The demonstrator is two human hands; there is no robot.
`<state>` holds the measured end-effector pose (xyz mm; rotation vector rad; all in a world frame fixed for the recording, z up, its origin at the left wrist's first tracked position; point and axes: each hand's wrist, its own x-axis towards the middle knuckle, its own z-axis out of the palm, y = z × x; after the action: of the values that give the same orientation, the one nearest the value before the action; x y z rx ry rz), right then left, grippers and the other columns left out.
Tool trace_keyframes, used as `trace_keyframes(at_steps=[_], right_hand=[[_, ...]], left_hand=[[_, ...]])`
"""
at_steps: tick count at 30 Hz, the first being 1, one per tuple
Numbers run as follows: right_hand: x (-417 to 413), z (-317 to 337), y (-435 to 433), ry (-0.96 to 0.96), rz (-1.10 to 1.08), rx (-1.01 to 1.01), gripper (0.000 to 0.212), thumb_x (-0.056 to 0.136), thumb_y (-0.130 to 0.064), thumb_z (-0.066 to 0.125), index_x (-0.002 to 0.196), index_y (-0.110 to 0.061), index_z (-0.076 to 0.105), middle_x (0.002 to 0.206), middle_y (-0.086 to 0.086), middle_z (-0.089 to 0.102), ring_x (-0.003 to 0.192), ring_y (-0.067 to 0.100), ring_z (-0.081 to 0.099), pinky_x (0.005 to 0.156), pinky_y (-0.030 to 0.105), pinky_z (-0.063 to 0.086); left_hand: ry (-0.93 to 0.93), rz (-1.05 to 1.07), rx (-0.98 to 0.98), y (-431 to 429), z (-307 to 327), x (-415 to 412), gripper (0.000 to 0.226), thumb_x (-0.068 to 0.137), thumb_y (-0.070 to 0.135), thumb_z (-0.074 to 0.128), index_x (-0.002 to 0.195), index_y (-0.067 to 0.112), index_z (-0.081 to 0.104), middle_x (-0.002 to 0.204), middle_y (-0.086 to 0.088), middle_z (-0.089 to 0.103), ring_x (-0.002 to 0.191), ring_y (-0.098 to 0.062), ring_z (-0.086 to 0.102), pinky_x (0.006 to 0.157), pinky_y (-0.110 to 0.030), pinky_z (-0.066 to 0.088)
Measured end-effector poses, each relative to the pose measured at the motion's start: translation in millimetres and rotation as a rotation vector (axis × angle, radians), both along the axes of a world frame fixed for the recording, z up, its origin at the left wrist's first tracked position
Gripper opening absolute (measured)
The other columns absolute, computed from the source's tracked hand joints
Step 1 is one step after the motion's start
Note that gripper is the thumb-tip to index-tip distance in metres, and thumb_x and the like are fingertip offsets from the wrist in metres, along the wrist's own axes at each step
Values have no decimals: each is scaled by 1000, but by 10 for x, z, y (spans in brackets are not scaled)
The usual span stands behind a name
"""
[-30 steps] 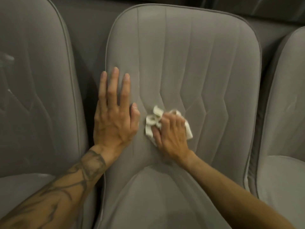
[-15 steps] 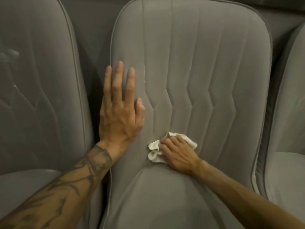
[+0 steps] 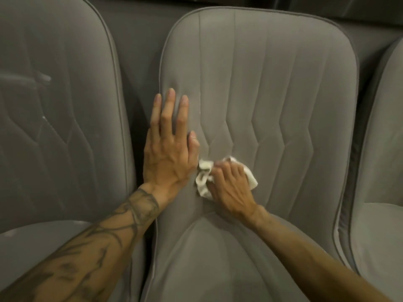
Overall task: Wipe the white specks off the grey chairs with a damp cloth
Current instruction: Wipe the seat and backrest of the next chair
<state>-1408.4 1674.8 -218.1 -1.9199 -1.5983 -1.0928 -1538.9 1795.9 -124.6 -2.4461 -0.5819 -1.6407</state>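
Middle chair (image 3: 283,83): grey, with zigzag stitched seams down its backrest; it fills the centre of the view.
Left hand (image 3: 170,153): lies flat on the left edge of the middle chair's backrest, fingers straight and pointing up.
Right hand (image 3: 231,188): fingers curled over the white cloth (image 3: 204,179), holding it against the lower backrest, just above the seat.
White cloth: crumpled, just beside the left hand's thumb.
Left chair (image 3: 54,127): grey, with pale marks (image 3: 44,77) on its backrest.
Right chair (image 3: 381,149): grey, only partly in view.
Left forearm (image 3: 98,247): tattooed.

crumpled white cloth (image 3: 204,182), on grey chair (image 3: 272,83) backrest
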Motion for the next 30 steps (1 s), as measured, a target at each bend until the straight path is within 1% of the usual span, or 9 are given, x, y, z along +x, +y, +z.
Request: trace_keyframes(at_steps=[3,5,7,9,12,17,21,26,30], right_hand=[[47,858,308,42,-94,260,25,98,-30,48,113,-10,49,105,20,57,95,36,51,84,45,37],[103,1488,538,102,-185,418,27,99,-30,49,109,-5,56,105,21,57,98,38,52,85,48,40],[31,1744,664,177,-219,510,29,100,-28,47,106,-2,59,105,21,57,98,41,54,87,51,42],[-167,1521,669,195,-176,415,35,102,-28,41,112,1,58,110,22,57,102,42,53,94,52,40],[-358,1136,514,202,-3,275,26,100,-25,47,105,-2,58,106,17,56,97,37,51,88,48,41],[-62,1883,732,28,-90,361,28,98,-30,47,105,-6,59,103,19,56,94,37,53,82,46,38],[-140,2158,968,188,-116,551,29,98,-30,47,102,-4,58,104,17,56,98,36,53,86,45,40],[-393,1600,653,113,98,215,27,99,-29,47,102,-4,56,102,15,52,95,35,49,83,49,40],[-130,2123,804,10,-38,299,29,98,-33,46,106,-8,58,107,16,55,98,36,52,82,45,38]], left_hand=[[106,39,69,88,90,-183,65,101,28,46,162,12,32,169,-14,28,155,-34,29,115,-49,34],[206,43,201,284,199,-359,64,102,32,42,163,16,30,169,-10,30,151,-30,36,118,-54,28],[301,51,334,504,316,-525,63,105,36,37,164,16,27,170,-8,28,150,-27,39,124,-56,21],[322,87,360,670,398,-624,63,107,40,35,165,17,25,171,-8,27,153,-27,35,126,-54,15],[258,115,270,746,452,-638,61,106,40,37,163,17,32,169,-11,29,156,-29,29,128,-54,10],[124,72,188,729,424,-609,57,102,30,44,157,15,43,169,-11,30,157,-27,26,129,-54,9],[30,81,122,752,381,-612,62,96,25,49,157,16,41,170,-10,26,159,-25,22,130,-52,8],[-14,62,40,746,366,-624,64,93,19,49,156,12,41,170,-8,27,160,-23,19,129,-55,11],[-16,67,49,750,365,-619,63,92,17,49,155,12,44,170,-8,28,160,-23,20,129,-54,11]])
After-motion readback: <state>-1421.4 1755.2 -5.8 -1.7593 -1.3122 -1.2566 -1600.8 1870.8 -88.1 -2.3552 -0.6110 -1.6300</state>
